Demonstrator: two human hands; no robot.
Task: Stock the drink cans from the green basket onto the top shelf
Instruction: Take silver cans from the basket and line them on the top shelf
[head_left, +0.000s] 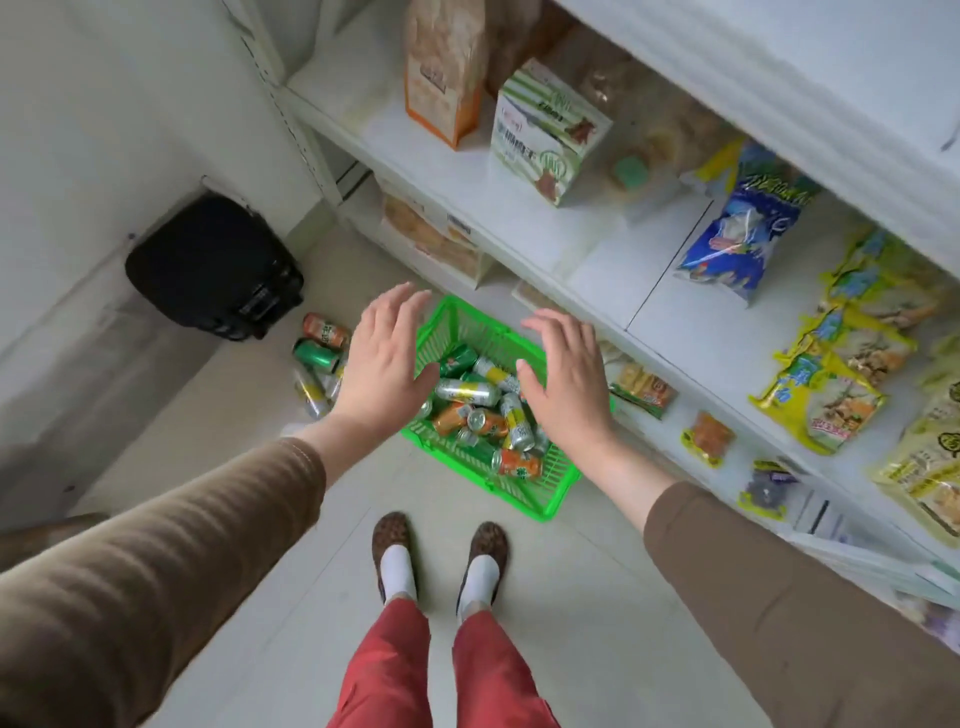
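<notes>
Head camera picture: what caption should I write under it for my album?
Both hands, left and right, hover open above a green basket of drink cans beside shelves.

Both arms reach forward and down in brown sleeves, bare at the wrists. The left hand (382, 358) and right hand (563, 376) hang side by side, palms down, fingers straight and slightly spread, holding nothing.

place: small shop | evidence: white tiered shelving (519, 218) from 12 to 3 o'clock, stocked with packaged snacks (821, 384) and boxed goods (545, 135) | green shopping basket (540, 499) of drink cans (467, 392) on tiled floor, centre
</notes>
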